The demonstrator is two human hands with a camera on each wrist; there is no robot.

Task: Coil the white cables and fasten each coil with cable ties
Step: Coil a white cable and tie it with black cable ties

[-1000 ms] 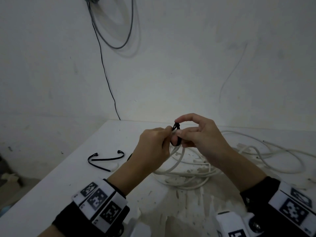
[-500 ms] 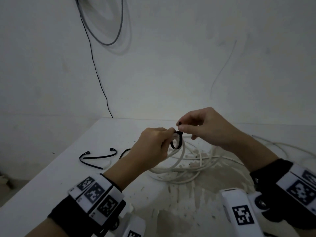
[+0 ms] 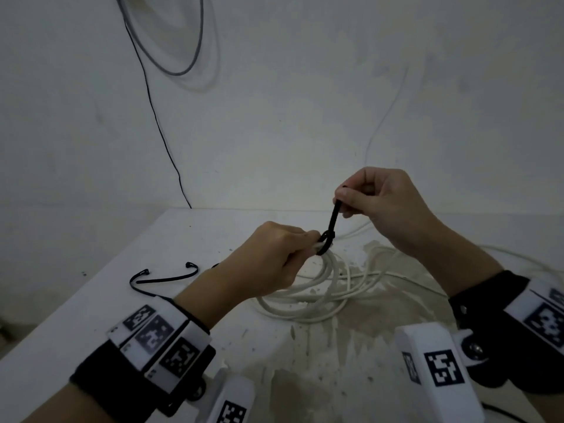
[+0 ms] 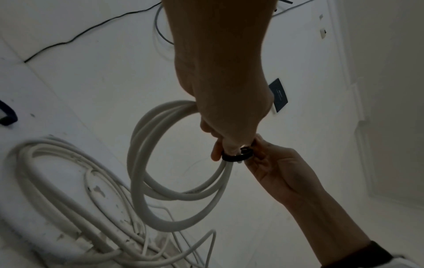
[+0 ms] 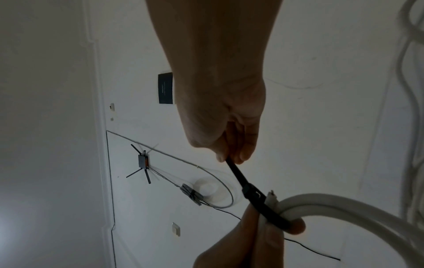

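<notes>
My left hand grips a small coil of thick white cable above the white table. A black cable tie is looped round the coil's strands just past my left fingers. My right hand is raised above and to the right, pinching the tie's free tail between thumb and forefinger. The tail runs straight through the tie's head. A cut cable end sticks out beside the loop.
A tangle of loose white cables lies on the table under and right of my hands. A spare black cable tie lies on the table to the left. Behind stands a white wall with a black wire.
My right hand has moved up and to the right with the tie's tail, and the tie's loop has drawn smaller round the coil. My left hand stayed on the coil.
</notes>
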